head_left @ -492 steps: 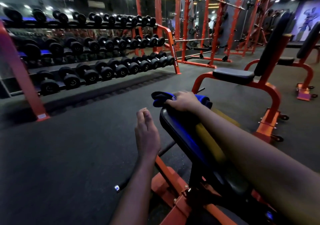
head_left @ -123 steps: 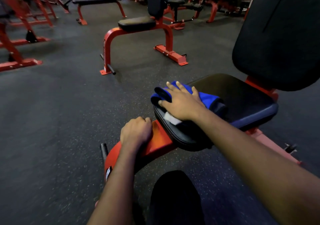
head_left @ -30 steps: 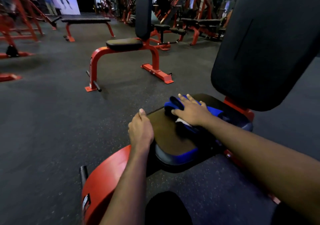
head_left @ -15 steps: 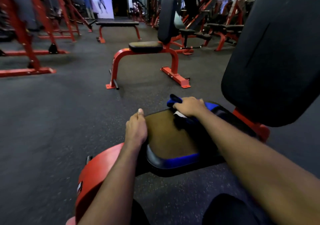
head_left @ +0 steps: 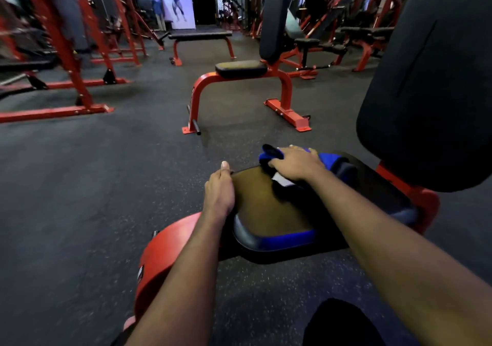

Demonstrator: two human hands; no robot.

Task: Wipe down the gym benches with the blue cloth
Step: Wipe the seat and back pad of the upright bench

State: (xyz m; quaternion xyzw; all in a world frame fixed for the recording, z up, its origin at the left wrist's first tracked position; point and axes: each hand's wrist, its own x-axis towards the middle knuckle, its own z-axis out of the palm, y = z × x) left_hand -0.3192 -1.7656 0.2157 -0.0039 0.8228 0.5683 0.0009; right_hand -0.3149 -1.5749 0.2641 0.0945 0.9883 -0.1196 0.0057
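Note:
A red-framed gym bench stands right in front of me, its black seat pad [head_left: 269,212] low in the middle and its upright black back pad [head_left: 431,79] at the right. The folded blue cloth [head_left: 328,159] lies on the far part of the seat. My right hand [head_left: 295,163] lies on top of the cloth, fingers bent over its far edge. My left hand [head_left: 219,188] holds the seat's left edge, thumb pointing forward along it.
A second red bench [head_left: 239,70] with an upright back pad stands ahead on the dark rubber floor. A flat bench [head_left: 199,35] is farther back. Red rack frames [head_left: 69,53] line the left; more machines crowd the back right. My dark-clothed knee [head_left: 338,324] is bottom right.
My right hand and the cloth stay at the far part of the seat, fingers still curled over it. My left hand keeps its hold on the seat edge. The view shifted slightly.

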